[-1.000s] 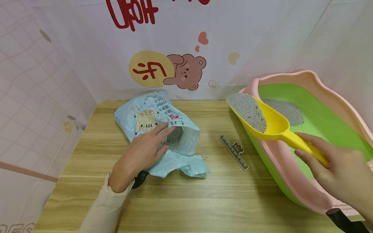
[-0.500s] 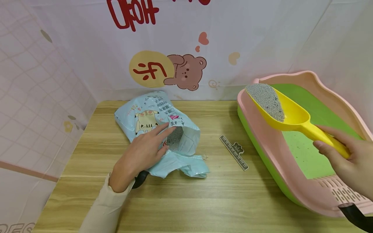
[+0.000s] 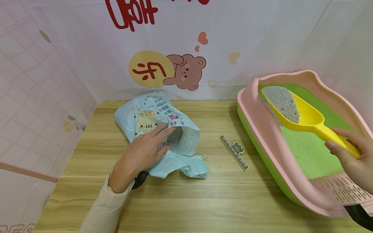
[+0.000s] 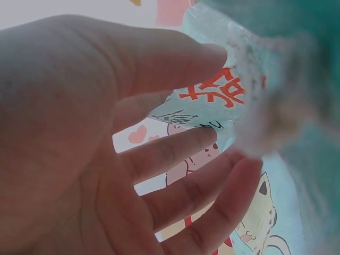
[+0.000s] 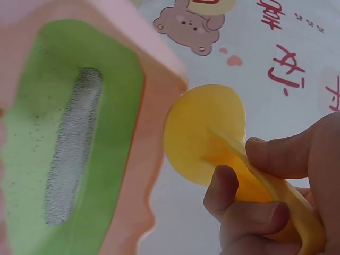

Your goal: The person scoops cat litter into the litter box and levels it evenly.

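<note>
My right hand [image 3: 354,158] grips the handle of a yellow scoop [image 3: 313,116] heaped with grey granular litter [image 3: 282,102]. In the head view the scoop overlaps the inside of the pink and green litter box [image 3: 269,142]. The right wrist view shows my thumb and curled fingers round the scoop's handle [image 5: 281,191]. My left hand [image 3: 141,152] rests at the mouth of a light-blue litter bag [image 3: 131,111], fingers spread over its edge. Grey litter [image 3: 174,139] shows inside the bag. In the left wrist view my fingers [image 4: 175,154] are extended, with the bag behind them.
A flat bag clip [image 3: 234,152] with a dark grip lies on the wooden table [image 3: 204,200] between bag and box. A strip of grey litter [image 5: 74,149] lies on the box's green floor. A printed cloth [image 3: 250,38] hangs behind the table.
My right hand has carried the loaded scoop rightward, from beside the box's left rim to over the box. My left hand and the bag have stayed in place.
</note>
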`<act>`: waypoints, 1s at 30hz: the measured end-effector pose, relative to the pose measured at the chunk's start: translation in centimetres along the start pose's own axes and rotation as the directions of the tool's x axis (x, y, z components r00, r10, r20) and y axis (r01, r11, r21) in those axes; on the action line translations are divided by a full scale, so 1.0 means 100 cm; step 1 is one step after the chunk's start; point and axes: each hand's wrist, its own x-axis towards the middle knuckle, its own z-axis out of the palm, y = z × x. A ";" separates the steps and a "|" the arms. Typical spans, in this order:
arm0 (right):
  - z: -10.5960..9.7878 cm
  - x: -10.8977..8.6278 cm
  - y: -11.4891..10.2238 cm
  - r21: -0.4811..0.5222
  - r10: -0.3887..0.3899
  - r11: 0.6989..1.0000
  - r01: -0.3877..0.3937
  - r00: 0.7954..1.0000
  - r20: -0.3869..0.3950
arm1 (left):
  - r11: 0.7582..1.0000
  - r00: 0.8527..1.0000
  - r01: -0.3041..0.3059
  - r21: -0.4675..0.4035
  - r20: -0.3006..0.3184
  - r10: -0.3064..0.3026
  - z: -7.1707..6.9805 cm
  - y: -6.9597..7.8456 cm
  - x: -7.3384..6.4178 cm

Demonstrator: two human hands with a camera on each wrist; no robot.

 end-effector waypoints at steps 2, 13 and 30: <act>0.000 -0.004 0.003 -0.032 0.023 0.999 -0.023 1.000 0.010 | 1.000 1.000 0.000 -0.002 0.002 0.000 0.000 0.000 0.000; -0.002 -0.014 0.013 -0.240 0.116 0.966 -0.096 0.991 0.071 | 1.000 1.000 0.008 -0.012 0.006 -0.008 0.000 -0.001 -0.002; -0.008 -0.006 0.026 -0.453 0.128 0.891 -0.021 0.970 0.208 | 1.000 1.000 0.015 -0.025 0.009 -0.014 0.001 -0.002 -0.002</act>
